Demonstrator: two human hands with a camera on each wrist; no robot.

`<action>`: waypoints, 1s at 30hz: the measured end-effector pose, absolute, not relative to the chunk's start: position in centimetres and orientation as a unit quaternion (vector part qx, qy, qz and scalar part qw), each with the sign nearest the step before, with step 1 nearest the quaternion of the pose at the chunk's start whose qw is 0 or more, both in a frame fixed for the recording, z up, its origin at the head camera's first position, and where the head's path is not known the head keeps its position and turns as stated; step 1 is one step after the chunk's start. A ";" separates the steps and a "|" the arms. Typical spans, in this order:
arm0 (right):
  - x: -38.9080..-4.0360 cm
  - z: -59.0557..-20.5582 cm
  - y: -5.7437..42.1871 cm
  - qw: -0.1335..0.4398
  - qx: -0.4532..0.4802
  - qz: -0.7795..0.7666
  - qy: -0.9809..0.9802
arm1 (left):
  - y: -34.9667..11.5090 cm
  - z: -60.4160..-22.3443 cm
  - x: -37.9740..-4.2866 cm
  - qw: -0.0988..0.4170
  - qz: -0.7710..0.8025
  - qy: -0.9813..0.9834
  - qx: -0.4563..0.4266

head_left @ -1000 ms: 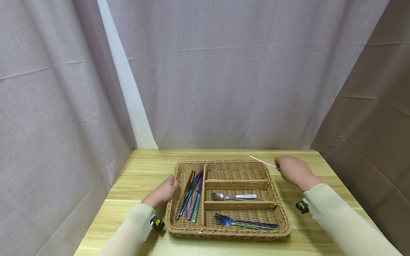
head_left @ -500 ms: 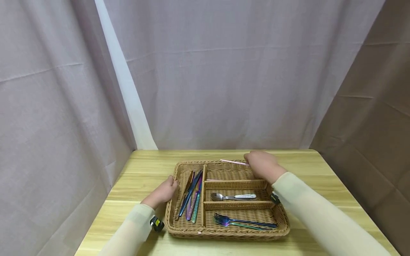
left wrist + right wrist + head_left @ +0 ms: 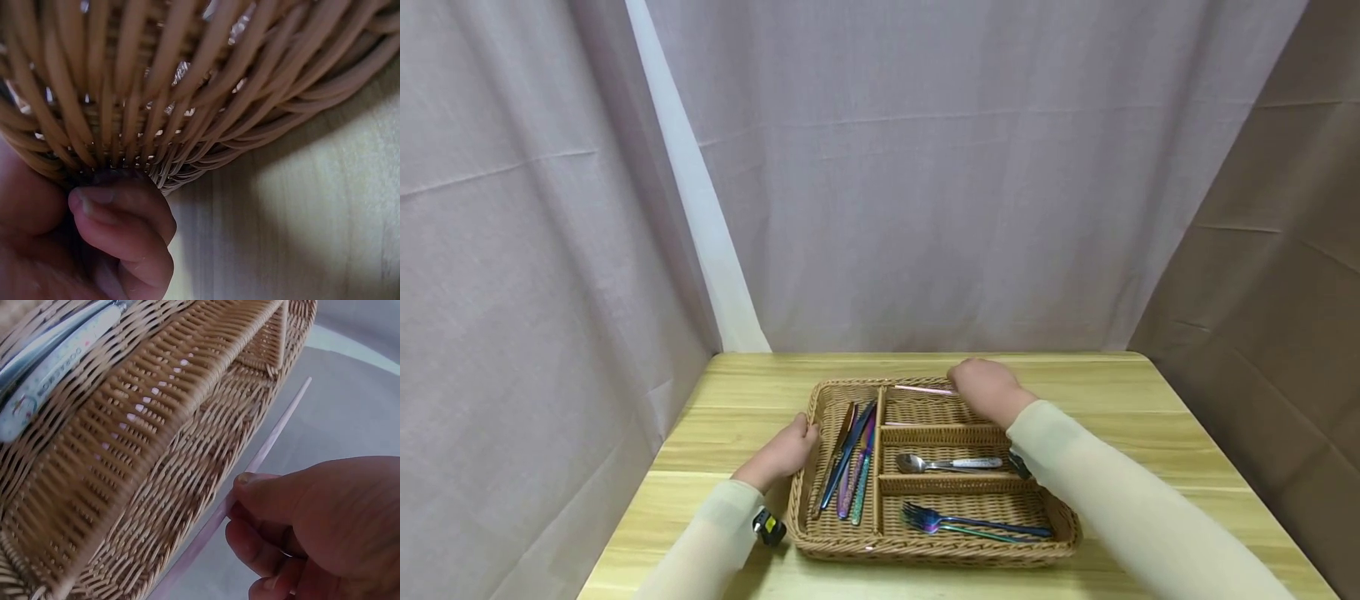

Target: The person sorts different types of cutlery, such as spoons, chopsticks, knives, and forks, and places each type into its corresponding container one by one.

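Observation:
A wicker cutlery basket [image 3: 925, 546] with compartments stands on the wooden table. My left hand [image 3: 786, 450] grips its left side; the curled fingers [image 3: 125, 219] show against the weave in the left wrist view. Between thumb and fingers my right hand [image 3: 988, 390] pinches a thin pink chopstick [image 3: 275, 434], held over the back right compartment. Through the divider, pink bits of another chopstick [image 3: 898, 423] show in that compartment. Several knives [image 3: 850, 458] lie in the left compartment, spoons [image 3: 951, 462] in the middle right one, and forks [image 3: 973, 523] in the front right one.
The wooden table [image 3: 685, 492] surrounds the basket, its back edge close behind it. Grey curtains [image 3: 925, 208] hang behind and at the left, with a brown one [image 3: 1285, 275] at the right.
My right hand has carried the chopstick leftward, from right of the basket to over its back right compartment. The left hand and the basket have stayed in place.

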State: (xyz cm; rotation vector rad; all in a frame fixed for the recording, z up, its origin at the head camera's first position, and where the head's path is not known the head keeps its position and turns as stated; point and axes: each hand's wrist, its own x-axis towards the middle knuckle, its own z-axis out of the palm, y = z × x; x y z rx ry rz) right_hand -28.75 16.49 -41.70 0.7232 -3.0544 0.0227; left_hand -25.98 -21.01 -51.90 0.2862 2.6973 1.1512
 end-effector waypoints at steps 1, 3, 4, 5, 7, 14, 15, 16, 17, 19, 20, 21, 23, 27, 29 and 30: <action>-28.8 -41.8 16.3 -0.001 0.234 0.006 -0.972 | -21.0 -51.9 -26.0 0.097 0.388 0.911 0.096; -28.9 -41.9 15.8 -0.007 0.238 0.009 -0.971 | -21.1 -51.9 -26.0 0.095 0.390 0.911 0.098; -28.9 -41.9 15.6 -0.007 0.242 0.009 -0.970 | -21.0 -51.9 -25.9 0.095 0.392 0.910 0.097; -28.9 -42.0 15.4 -0.009 0.244 0.009 -0.970 | -21.0 -51.8 -25.9 0.095 0.393 0.910 0.097; -28.8 -42.2 15.1 -0.012 0.247 0.008 -0.969 | -21.0 -51.7 -25.8 0.092 0.393 0.909 0.098; -29.1 -43.6 15.1 -0.026 0.243 -0.034 -0.969 | -20.6 -51.3 -25.6 0.086 0.382 0.915 0.098; -29.2 -43.7 15.2 -0.030 0.240 -0.039 -0.970 | -20.6 -51.3 -25.5 0.086 0.383 0.915 0.098; -29.2 -43.8 15.2 -0.032 0.239 -0.042 -0.970 | -20.6 -51.2 -25.4 0.086 0.384 0.914 0.099; -29.3 -43.9 15.2 -0.035 0.238 -0.046 -0.970 | -20.6 -51.2 -25.4 0.087 0.385 0.913 0.100; -29.4 -44.1 15.2 -0.039 0.239 -0.052 -0.969 | -20.6 -51.2 -25.3 0.088 0.387 0.913 0.098; -29.4 -44.1 15.3 -0.041 0.239 -0.052 -0.969 | -20.6 -51.1 -25.2 0.089 0.388 0.912 0.096; -29.5 -44.1 15.2 -0.042 0.240 -0.053 -0.969 | -20.6 -51.1 -25.2 0.089 0.389 0.912 0.095; -29.5 -44.2 15.2 -0.043 0.241 -0.052 -0.968 | -20.6 -51.2 -25.2 0.090 0.389 0.912 0.094; -29.6 -44.2 14.8 -0.041 0.246 -0.043 -0.967 | -20.6 -51.2 -25.2 0.091 0.397 0.909 0.094; -29.6 -44.4 14.5 -0.042 0.247 -0.037 -0.967 | -20.6 -51.3 -25.2 0.091 0.397 0.908 0.095; -29.6 -44.5 14.4 -0.044 0.245 -0.033 -0.968 | -20.6 -51.3 -25.1 0.090 0.397 0.909 0.094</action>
